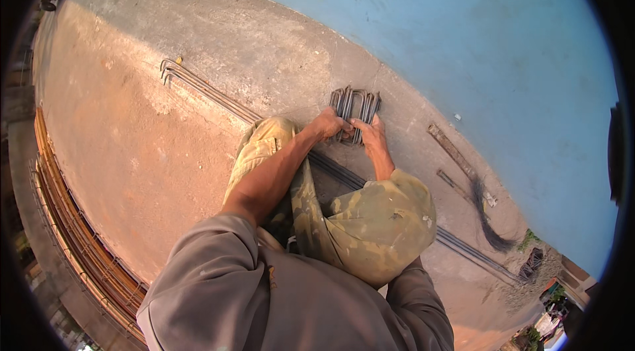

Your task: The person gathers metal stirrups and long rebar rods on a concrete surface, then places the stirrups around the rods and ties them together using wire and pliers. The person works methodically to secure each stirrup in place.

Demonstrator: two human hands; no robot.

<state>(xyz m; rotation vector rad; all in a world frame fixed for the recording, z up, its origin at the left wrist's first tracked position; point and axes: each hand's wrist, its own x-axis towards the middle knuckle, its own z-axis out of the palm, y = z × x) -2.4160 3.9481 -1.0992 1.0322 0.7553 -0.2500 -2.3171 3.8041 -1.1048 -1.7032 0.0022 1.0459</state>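
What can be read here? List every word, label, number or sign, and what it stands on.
No text is legible.
Grey shirt: small orange mark, too blurred to read.
Clutter at lower right: too small to tell.
Held bent metal rods and blue surface: none visible.

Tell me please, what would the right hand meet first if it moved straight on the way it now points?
The right hand would first meet the bent, dark grey metal rods it touches; beyond them, probably brownish-grey concrete ground, though depth is unclear.

room lies left of bent rods (347,104); blue wall (476,40) blocks right.
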